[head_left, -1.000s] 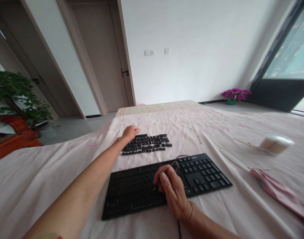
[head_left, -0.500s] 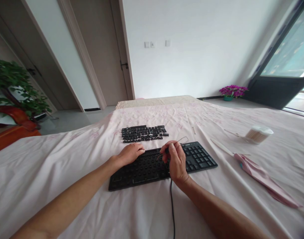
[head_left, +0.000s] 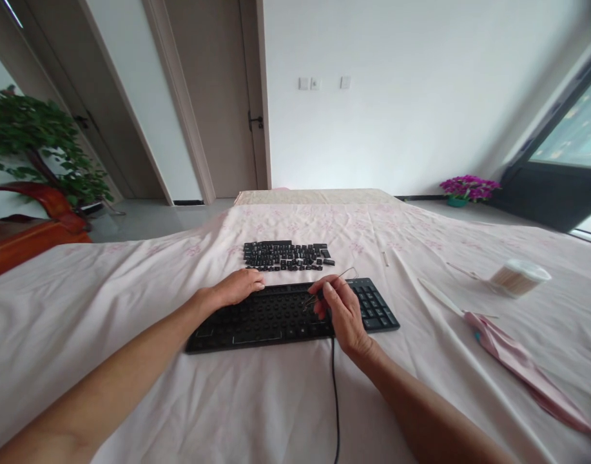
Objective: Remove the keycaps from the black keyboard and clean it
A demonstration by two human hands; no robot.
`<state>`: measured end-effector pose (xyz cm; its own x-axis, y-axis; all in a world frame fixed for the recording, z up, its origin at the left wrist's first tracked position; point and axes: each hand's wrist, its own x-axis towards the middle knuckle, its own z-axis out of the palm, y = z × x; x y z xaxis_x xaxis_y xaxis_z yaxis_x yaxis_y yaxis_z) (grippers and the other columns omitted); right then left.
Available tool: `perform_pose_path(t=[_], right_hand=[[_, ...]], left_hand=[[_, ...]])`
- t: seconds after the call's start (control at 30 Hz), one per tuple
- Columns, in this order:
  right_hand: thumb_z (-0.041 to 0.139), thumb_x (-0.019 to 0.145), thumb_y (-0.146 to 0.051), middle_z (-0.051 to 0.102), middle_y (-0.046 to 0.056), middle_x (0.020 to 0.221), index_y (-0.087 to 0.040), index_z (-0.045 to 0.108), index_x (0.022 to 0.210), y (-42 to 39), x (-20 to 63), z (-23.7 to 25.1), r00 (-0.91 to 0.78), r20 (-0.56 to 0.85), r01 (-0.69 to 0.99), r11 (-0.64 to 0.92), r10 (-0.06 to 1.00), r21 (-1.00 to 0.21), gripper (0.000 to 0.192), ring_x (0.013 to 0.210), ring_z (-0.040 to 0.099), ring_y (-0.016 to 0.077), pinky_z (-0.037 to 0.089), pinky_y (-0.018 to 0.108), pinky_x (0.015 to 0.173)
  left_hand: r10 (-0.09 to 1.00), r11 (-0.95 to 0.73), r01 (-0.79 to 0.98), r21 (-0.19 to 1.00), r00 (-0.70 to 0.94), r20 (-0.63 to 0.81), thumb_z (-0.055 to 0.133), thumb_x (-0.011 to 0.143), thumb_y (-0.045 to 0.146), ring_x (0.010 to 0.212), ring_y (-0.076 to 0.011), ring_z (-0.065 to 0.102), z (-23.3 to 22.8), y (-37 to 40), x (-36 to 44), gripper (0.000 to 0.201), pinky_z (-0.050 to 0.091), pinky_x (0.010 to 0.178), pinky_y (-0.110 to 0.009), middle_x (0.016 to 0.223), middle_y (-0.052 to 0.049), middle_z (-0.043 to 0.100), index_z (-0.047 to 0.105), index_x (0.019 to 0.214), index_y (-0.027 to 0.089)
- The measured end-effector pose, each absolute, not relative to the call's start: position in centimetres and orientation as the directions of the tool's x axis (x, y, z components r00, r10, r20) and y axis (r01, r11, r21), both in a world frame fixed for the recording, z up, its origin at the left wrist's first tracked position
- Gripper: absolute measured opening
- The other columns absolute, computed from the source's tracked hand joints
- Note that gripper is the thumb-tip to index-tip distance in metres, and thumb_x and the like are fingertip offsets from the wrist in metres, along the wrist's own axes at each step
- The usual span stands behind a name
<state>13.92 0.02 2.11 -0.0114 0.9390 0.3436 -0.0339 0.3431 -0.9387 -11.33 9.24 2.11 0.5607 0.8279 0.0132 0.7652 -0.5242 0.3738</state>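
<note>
A black keyboard (head_left: 256,336) lies across the cloth in front of me, its left and middle parts stripped of most keycaps and its number pad still capped. My left hand (head_left: 238,287) is closed on its far left edge, thumb at the rim. Over the bare key area, my right hand (head_left: 341,309) pinches a wire keycap puller (head_left: 346,273); one wire loop sticks up behind the fingers and thin wire ends point down toward the keys. Fingers hide its handle. Beyond the keyboard, loose black keycaps (head_left: 288,256) sit in rows.
A cable (head_left: 334,399) runs from the keyboard toward me. On the right are a tub of cotton swabs (head_left: 520,278), a pink cloth (head_left: 522,367) with a stick, and loose swabs. A pale flowered tablecloth (head_left: 145,303) covers the table.
The keyboard has slid left and turned slightly, my left hand moving with it. My right hand keeps the puller over the keys, now nearer the number pad. The head view has shifted a little.
</note>
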Motion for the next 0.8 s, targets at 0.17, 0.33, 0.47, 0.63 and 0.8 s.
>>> perform_pose_path(t=[0.17,0.33,0.47,0.63,0.8], right_hand=[[0.047,0.093,-0.046,0.054,-0.001,0.063,-0.017,0.057,0.087,0.5,13.1,2.5,-0.219,0.29,-0.052,0.285,0.932,-0.957,0.031,0.051,0.05,0.0099,0.041,0.02,0.045],[0.048,0.093,-0.045,0.054,-0.003,0.06,-0.018,0.056,0.085,-0.4,12.1,2.5,-0.272,0.308,-0.041,0.308,0.912,-0.95,0.03,0.048,0.05,0.0093,0.04,0.02,0.044],[0.046,0.094,-0.044,0.053,-0.002,0.058,-0.017,0.057,0.084,-1.3,12.3,2.0,-0.301,0.366,0.044,0.396,0.881,-0.917,0.03,0.047,0.05,0.0097,0.04,0.022,0.047],[0.044,0.095,-0.039,0.054,-0.001,0.061,-0.018,0.057,0.086,-1.6,12.4,1.5,-0.381,0.376,0.136,0.453,0.845,-0.881,0.027,0.054,0.052,0.0119,0.042,0.024,0.052],[0.043,0.095,-0.031,0.055,0.001,0.069,-0.02,0.056,0.086,-1.2,12.0,1.5,-0.454,0.44,0.257,0.587,0.775,-0.768,0.019,0.062,0.052,0.0137,0.043,0.026,0.059]], left_hand=[[0.869,-0.477,0.784,0.397,0.489,0.078,0.053,0.088,0.024,0.092,-0.018,0.06,3.1,7.8,-11.4,0.019,0.042,0.084,-0.025,0.096,-0.002,0.067,0.07,0.093,0.023],[0.879,-0.476,0.676,0.562,0.356,0.317,0.05,0.09,0.021,0.094,-0.0163,0.06,2.9,3.9,-8.5,0.021,0.044,0.087,-0.026,0.098,-0.002,0.066,0.069,0.097,0.022],[0.881,-0.472,0.574,0.669,0.337,0.332,0.051,0.089,0.017,0.091,-0.0152,0.061,1.8,0.6,-7.1,0.02,0.046,0.084,-0.026,0.095,-0.001,0.066,0.069,0.096,0.023],[0.894,-0.43,0.498,0.753,0.349,0.28,0.058,0.086,0.021,0.089,-0.0148,0.06,0.9,-1.5,-7.3,0.018,0.047,0.079,-0.025,0.095,-0.001,0.064,0.068,0.101,0.025],[0.872,-0.47,0.495,0.731,0.389,0.297,0.069,0.078,0.025,0.091,-0.0177,0.059,0.4,-1.7,-7.4,0.021,0.046,0.082,-0.029,0.094,-0.001,0.065,0.069,0.099,0.025]])
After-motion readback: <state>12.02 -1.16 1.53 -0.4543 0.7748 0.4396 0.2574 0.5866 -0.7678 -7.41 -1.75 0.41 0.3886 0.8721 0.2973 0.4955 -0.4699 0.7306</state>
